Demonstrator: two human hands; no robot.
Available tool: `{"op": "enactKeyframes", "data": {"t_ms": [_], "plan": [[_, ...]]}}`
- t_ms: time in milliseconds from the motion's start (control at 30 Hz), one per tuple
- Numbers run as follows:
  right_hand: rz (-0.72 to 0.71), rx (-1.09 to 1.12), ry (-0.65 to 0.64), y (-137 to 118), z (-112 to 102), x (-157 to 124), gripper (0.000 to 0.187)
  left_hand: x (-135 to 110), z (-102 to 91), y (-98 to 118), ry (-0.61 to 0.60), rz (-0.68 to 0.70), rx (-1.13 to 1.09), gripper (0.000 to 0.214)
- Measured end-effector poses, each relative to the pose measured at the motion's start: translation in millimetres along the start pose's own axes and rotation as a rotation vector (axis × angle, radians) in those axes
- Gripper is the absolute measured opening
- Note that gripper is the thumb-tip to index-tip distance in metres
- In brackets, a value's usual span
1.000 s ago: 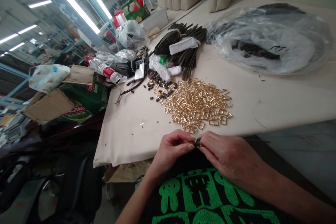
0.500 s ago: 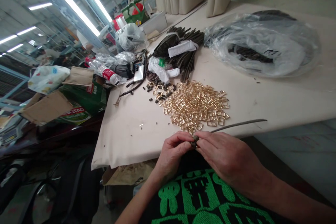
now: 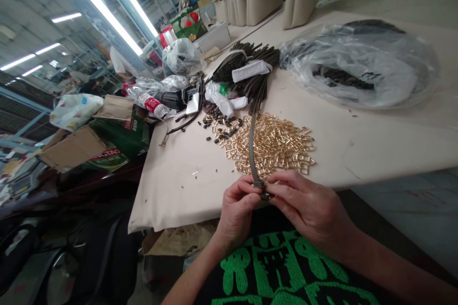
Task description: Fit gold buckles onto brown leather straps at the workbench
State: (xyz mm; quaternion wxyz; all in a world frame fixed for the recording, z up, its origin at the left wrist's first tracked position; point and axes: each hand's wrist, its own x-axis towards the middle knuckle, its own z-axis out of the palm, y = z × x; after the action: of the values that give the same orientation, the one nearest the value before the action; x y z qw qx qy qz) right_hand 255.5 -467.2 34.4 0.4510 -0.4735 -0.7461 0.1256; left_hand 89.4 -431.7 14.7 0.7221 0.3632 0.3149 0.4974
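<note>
The strap (image 3: 252, 147) is pinched and seemingly worked by left hand (image 3: 236, 207) and right hand (image 3: 315, 205) together, with steadiness next required.

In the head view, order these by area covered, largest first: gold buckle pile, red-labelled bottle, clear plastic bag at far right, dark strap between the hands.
1. Clear plastic bag
2. Gold buckle pile
3. Red-labelled bottle
4. Dark strap, visible part only: about as long as the bottle, but narrower.
</note>
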Motion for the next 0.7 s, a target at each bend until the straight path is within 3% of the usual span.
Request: {"op": "enactKeyframes", "data": {"t_ms": [100,333,700], "plan": [[0.077,0.16,-0.045,3.2,5.3,0.0,0.02,-0.3,0.5,-1.3,0.025,0.101,0.06,0.013],[0.206,0.269,-0.066,5.6,14.5,-2.2,0.034,-3.6,-3.6,-9.1,-0.009,0.22,0.177,0.005],[0.161,0.262,-0.043,6.4,16.4,2.3,0.037,-0.3,-6.2,-14.9,0.035,0.291,0.337,0.004]]}}
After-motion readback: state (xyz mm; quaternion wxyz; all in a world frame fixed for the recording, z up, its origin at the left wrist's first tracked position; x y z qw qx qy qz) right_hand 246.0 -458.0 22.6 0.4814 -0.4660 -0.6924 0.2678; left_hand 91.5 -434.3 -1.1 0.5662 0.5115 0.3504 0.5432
